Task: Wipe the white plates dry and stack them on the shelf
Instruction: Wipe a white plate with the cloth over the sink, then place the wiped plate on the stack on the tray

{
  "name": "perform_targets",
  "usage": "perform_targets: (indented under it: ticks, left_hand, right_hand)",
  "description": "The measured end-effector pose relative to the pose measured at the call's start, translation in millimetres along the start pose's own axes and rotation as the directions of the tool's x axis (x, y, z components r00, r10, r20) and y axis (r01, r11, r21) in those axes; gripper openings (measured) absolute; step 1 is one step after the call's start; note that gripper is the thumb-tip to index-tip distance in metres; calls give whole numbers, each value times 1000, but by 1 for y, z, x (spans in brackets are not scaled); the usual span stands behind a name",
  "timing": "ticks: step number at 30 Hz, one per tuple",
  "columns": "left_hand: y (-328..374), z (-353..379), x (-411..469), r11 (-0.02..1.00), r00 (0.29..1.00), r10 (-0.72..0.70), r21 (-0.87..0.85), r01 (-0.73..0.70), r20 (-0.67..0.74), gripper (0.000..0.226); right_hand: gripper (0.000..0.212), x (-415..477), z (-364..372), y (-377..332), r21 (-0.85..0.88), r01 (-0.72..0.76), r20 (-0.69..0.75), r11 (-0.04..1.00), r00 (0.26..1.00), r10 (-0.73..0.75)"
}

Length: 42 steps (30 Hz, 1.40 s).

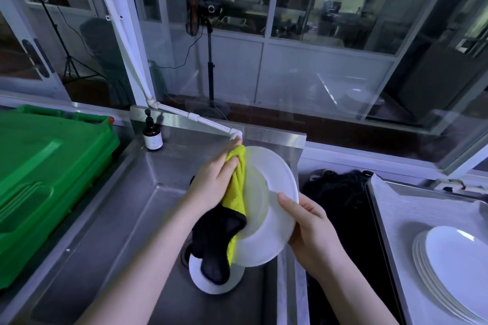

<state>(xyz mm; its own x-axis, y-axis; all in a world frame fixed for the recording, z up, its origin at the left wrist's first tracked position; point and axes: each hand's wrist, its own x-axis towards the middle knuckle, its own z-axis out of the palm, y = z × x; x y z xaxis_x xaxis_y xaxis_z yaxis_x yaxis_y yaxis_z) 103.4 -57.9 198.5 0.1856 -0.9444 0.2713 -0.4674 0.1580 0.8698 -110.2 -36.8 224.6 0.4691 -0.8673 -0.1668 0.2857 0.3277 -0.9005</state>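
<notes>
White plate [274, 221] tilts over the sink [126, 219], our right hand [311, 229] pinching its rim so the face stays open; our left hand [214, 182], closed on the yellow cloth [236, 187], rubs it. Finished plates [454, 269] sit stacked right.

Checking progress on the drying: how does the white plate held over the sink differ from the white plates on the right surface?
The held white plate is tilted on edge, single, gripped by the right hand; the stacked white plates lie flat, untouched. Both are white and round.
</notes>
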Motion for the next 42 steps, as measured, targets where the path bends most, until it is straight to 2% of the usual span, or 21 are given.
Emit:
perform_targets:
  ticks: [3, 6, 11, 13, 15, 16, 18, 21, 23, 25, 27, 28, 30, 33, 36, 38, 40, 42]
  left_hand:
    - [-16, 4, -25, 992, 993, -91, -97, 84, -74, 46]
    - [-24, 22, -55, 985, 983, -101, -153, 77, -151, 51]
    - [-15, 55, -95, 996, 980, -31, -88, 14, -197, 52]
    - [-7, 62, -104, 999, 984, 3, -32, -9, -180, 50]
    - [-2, 59, -110, 997, 991, 18, -66, -27, -130, 46]
    - [0, 56, -111, 994, 993, -12, -111, -2, -121, 42]
    - [6, 46, -108, 966, 965, -190, -209, 150, -183, 27]
    - [14, 32, -95, 847, 853, -464, -403, 347, -240, 16]
    - [24, 24, -85, 787, 815, -548, -447, 425, -190, 27]
    - [32, 23, -66, 738, 805, -591, -435, 515, -49, 36]
    - [30, 22, -62, 718, 847, -497, -458, 524, 189, 36]
    - [30, 24, -59, 678, 834, -498, -493, 545, 238, 36]
    - [47, 32, -55, 631, 810, -526, -519, 576, 260, 38]
    - [68, 48, -57, 549, 764, -583, -558, 622, 278, 48]
    - [79, 68, -67, 612, 755, -582, -449, 651, 301, 50]
    - [86, 85, -69, 678, 767, -584, -360, 640, 264, 41]
    - [90, 103, -72, 695, 781, -576, -358, 623, 240, 21]
    - [92, 121, -79, 679, 784, -571, -397, 617, 242, 5]
  right_hand:
    - [34, 0, -7, -6, 29, 19, -44, 999, 999, -18]
    - [36, 1, -10, -8, 39, 37, -69, 999, 997, -34]
    - [44, 5, -11, -6, 83, 69, -124, 994, 991, -59]
    - [39, 8, -12, -5, 106, 78, -139, 991, 988, -63]
    - [32, 9, -15, -6, 126, 79, -151, 989, 987, -60]
    - [30, 9, -16, -8, 118, 82, -153, 990, 986, -64]
    - [25, 7, -19, -14, 52, 111, -149, 992, 983, -102]
    - [21, -2, -27, -23, -183, 174, -104, 968, 975, -195]
    - [23, -12, -35, -29, -402, 251, -28, 881, 958, -286]
    - [16, -22, -43, -34, -570, 343, 94, 747, 930, -355]
    - [21, -33, -53, -37, -683, 387, 192, 620, 913, -359]
    - [27, -39, -59, -37, -737, 396, 230, 548, 909, -347]
    - [36, -51, -72, -37, -822, 417, 309, 389, 899, -310]
    - [41, -73, -86, -37, -849, 492, 435, 193, 858, -272]
    - [48, -89, -108, -38, -853, 517, 521, -78, 828, -208]
    - [53, -101, -125, -40, -844, 487, 526, -223, 833, -171]
    - [50, -111, -140, -41, -836, 461, 523, -299, 834, -176]
    - [49, -119, -153, -40, -862, 417, 480, -289, 854, -200]
